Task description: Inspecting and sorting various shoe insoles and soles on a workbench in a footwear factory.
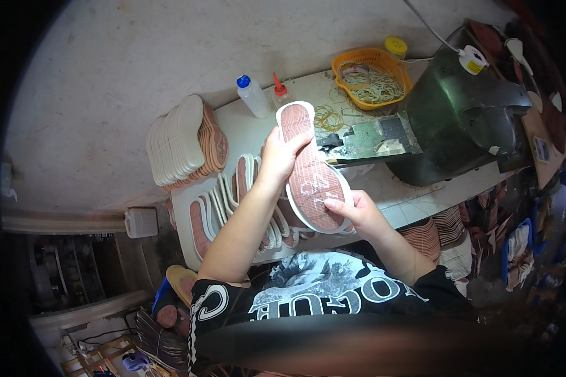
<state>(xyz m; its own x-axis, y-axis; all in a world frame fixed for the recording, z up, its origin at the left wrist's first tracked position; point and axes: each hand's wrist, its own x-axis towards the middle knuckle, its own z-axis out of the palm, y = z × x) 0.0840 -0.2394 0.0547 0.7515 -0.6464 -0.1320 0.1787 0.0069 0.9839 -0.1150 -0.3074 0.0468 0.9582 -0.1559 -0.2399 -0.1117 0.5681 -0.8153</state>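
Observation:
I hold a shoe sole (309,169), reddish-brown with a white rim, lifted above the white worktable (421,195). My left hand (282,154) grips its left edge near the middle. My right hand (356,210) holds the near, wider end with fingers pressed on its face. Its far end points toward the bottles at the table's back. Under my forearms lie several similar soles (229,201) spread in a fanned row. A tall leaning stack of soles (185,141) stands at the table's far left.
A dark green machine (462,119) fills the table's right side, its flat plate (374,138) jutting toward the sole. Behind are a clear bottle with a blue cap (253,95), a red-tipped bottle (280,91) and an orange basket of rubber bands (371,78). More soles (434,235) pile below right.

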